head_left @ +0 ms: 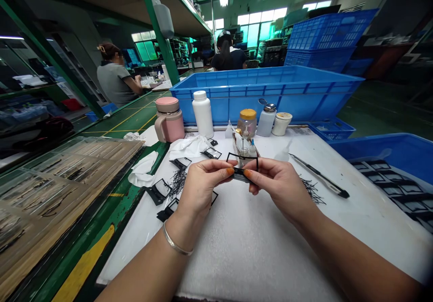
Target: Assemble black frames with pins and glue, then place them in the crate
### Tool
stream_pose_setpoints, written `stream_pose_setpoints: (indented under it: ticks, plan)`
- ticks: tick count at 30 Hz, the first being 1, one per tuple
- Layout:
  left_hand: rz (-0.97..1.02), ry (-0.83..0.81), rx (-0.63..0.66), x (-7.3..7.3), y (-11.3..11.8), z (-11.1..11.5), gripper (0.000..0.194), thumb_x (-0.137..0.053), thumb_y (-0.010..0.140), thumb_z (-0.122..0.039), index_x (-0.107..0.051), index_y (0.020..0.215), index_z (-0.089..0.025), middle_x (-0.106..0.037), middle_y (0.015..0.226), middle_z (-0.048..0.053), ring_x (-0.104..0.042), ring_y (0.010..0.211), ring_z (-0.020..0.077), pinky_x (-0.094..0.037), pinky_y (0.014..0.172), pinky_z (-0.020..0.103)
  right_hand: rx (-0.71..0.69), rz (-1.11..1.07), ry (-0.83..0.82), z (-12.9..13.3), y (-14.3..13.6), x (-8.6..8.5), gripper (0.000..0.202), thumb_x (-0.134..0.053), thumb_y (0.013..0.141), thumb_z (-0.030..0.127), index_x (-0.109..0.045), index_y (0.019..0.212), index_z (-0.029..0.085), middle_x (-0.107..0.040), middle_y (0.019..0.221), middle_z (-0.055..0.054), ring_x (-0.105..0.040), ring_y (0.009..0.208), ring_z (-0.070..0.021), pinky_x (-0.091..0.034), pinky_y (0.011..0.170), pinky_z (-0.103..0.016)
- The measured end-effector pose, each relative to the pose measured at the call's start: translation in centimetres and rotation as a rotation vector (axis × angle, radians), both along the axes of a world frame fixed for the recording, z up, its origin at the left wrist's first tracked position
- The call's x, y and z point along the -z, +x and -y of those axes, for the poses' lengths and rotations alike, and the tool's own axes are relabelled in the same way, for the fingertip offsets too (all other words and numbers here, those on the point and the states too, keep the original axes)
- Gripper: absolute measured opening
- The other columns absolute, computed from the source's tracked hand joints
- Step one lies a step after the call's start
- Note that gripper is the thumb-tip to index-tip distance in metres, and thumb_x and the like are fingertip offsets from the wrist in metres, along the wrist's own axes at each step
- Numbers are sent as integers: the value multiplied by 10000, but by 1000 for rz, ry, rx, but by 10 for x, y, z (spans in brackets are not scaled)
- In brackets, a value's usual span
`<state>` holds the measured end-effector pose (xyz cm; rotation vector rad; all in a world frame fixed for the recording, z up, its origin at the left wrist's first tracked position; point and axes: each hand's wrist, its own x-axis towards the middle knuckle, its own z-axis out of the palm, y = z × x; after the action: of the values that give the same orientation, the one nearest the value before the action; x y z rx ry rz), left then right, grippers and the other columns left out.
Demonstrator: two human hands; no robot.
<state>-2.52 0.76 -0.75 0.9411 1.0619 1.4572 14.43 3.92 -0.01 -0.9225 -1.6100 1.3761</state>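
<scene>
Between both hands, above the white work surface [233, 252], is a small black part with a thin rectangular frame [242, 157] standing up from it. My left hand [208, 178] pinches its left end, thumb on the near side. At the right end, my right hand [270, 176] pinches it the same way. Several similar black framed parts [158, 191] lie left of my left hand, one partly hidden behind it. Thin black strips [178, 182] are heaped among them, and more strips [313, 190] lie beyond my right wrist.
A utility knife [320, 176] lies at right. Along the back stand a pink mug [170, 124], a white bottle [202, 115], a dispenser bottle [267, 121] and jars, before a large blue crate [270, 94]. Black parts fill another crate [402, 155]. Trays [67, 176] sit left; two people work beyond.
</scene>
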Motion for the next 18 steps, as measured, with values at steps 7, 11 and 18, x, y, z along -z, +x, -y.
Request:
stream_pose_setpoints:
  ticks: [7, 11, 18]
  plan:
    - [17, 15, 4, 2, -1, -1, 115, -811, 667, -202, -734, 728, -141, -725, 938, 83, -672, 826, 170, -534, 726, 238, -21, -1, -4, 0, -1, 1, 138, -680, 804, 286, -677, 842, 153, -612, 593, 14, -556, 532, -97, -453, 541, -224]
    - [13, 21, 9, 3, -1, -1, 125, -811, 663, -202, -736, 737, -135, -725, 937, 91, -674, 835, 181, -539, 746, 255, -21, 1, -5, 0, -2, 1, 131, -691, 786, 277, -690, 839, 157, -622, 630, 9, -549, 530, -97, -454, 534, -229]
    - [2, 37, 36, 4, 0, -3, 142, -811, 658, -209, -737, 746, -127, -722, 937, 100, -675, 837, 188, -538, 768, 271, 6, 21, -14, 1, -4, 2, 157, -726, 743, 303, -702, 793, 156, -616, 639, 4, -515, 518, -92, -421, 493, -225]
